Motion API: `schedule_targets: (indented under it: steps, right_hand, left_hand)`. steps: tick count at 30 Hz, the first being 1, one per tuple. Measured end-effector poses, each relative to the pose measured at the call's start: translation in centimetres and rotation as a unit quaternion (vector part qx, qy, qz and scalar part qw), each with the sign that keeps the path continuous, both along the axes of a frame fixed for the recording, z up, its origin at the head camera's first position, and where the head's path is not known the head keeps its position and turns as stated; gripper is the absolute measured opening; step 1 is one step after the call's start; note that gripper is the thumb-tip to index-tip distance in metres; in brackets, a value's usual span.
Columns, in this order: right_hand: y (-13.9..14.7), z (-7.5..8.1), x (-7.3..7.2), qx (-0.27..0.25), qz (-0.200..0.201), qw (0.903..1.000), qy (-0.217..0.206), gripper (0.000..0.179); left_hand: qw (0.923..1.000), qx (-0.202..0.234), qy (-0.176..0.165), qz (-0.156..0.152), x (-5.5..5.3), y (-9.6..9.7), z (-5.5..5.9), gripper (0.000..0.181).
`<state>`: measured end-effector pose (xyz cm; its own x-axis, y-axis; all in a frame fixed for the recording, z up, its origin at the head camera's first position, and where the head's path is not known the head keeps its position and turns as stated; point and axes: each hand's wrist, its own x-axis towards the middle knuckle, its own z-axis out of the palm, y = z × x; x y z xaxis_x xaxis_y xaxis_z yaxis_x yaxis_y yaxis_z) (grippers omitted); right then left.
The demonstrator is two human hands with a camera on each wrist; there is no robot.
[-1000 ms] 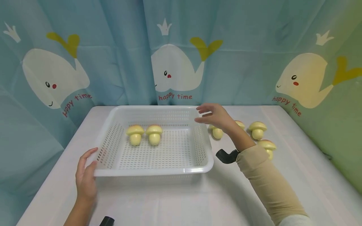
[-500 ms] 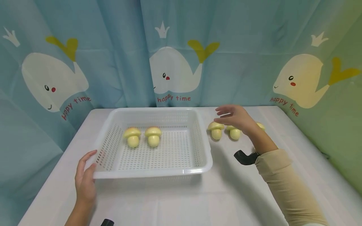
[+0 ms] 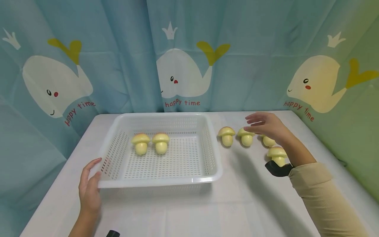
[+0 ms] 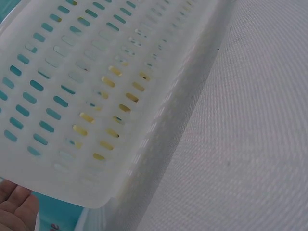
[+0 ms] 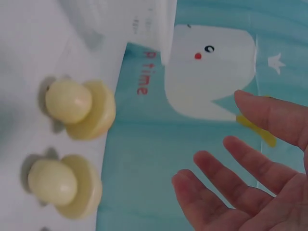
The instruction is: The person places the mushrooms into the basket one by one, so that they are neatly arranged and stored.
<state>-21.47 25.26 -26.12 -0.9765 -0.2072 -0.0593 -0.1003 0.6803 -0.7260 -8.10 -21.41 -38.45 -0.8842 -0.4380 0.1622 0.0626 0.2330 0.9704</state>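
In the head view, a white plastic basket point(image 3: 165, 182) with slotted walls holds two toy mushrooms, a left one point(image 3: 141, 144) and a right one point(image 3: 161, 143), both pale yellow with pinkish cap tops. My left hand point(image 3: 89, 194) grips the basket's rim at the near left corner; some fingers are hidden behind it. My right hand point(image 3: 267, 126) hovers with fingers spread and nothing in them, over more toy mushrooms right of the basket. One mushroom point(image 3: 246, 138) lies just below its fingertips, and another point(image 3: 268, 141) is partly covered by the hand. Its spread fingers point(image 5: 211, 178) also show in the right wrist view.
A mushroom point(image 3: 227, 136) lies beside the basket's right wall, and another point(image 3: 277, 155) lies near my right wrist, partly behind a black wrist-worn piece point(image 3: 278, 169). White cloth point(image 3: 189, 210) covers the table. A blue whale-print curtain point(image 3: 124, 65) hangs behind it.
My right hand has moved from the basket's right rim rightward over the loose mushrooms, uncovering the nearer ones. My left hand keeps its hold on the basket, which stays in place.
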Motion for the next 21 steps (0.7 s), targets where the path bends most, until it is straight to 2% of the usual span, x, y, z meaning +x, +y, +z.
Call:
schedule_targets:
  steps: [13, 21]
  right_hand:
    - [3.3, -0.7, 0.3, 0.014, -0.011, 0.9998, 0.001, 0.057]
    - [5.4, -1.4, 0.5, 0.022, -0.014, 0.9996, -0.013, 0.057]
  left_hand:
    - [1.0000, -0.007, 0.000, 0.000, 0.1, 0.0, 0.1, 0.041]
    - [0.9997, 0.005, 0.022, -0.007, 0.1, 0.2, 0.0, 0.040]
